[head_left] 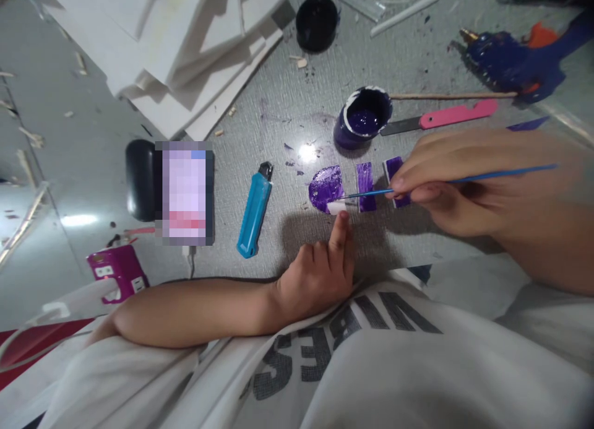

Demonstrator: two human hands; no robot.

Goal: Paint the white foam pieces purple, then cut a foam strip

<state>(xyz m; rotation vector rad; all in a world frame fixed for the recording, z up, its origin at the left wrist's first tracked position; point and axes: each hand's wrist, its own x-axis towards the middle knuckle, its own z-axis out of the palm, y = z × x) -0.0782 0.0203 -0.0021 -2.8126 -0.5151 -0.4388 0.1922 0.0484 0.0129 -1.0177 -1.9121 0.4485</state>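
My right hand (445,175) pinches a thin blue paintbrush (501,174); its tip rests on the near edge of a rounded purple-painted piece (325,187). My left hand (320,268) is mostly curled, with one finger stretched out to touch the small white unpainted corner (336,207) of that piece. Two narrow purple-painted pieces (365,186) lie just right of it, the farther one partly under my right fingers. An open pot of purple paint (364,116) stands behind them.
A teal utility knife (253,213) lies left of the pieces, beside a phone (185,192) leaning on a black object. White foam boards (185,45) are stacked at the back left. A black lid (317,21), pink-handled cutter (445,116), blue glue gun (515,60) and magenta power strip (118,269) lie around.
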